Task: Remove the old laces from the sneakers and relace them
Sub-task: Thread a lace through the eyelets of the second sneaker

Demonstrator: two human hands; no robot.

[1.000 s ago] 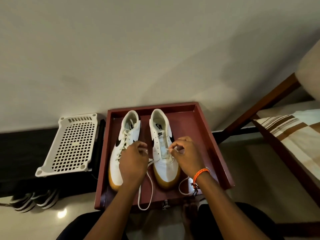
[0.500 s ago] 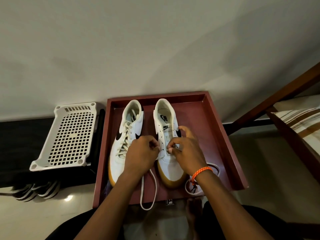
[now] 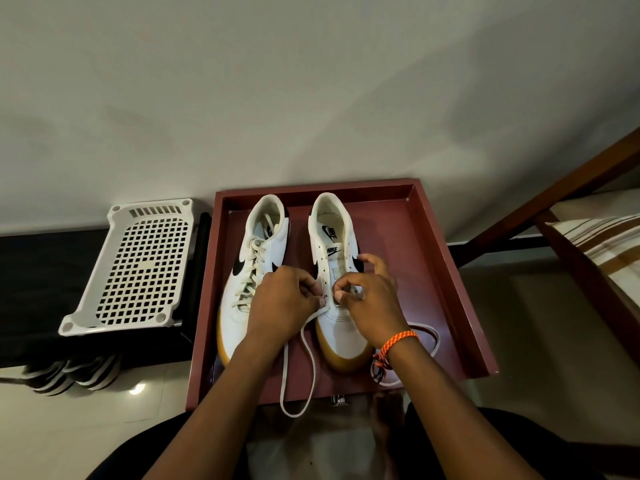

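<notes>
Both hands work over the right sneaker in the tray: left hand pinches the lace; right hand pinches it at the eyelets. The laced sneaker lies just left.

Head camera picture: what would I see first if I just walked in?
Two white sneakers sit side by side in a dark red tray. The left sneaker is fully laced. Both hands, the left hand and the right hand, work a white lace at the right sneaker, whose upper eyelets are bare.
</notes>
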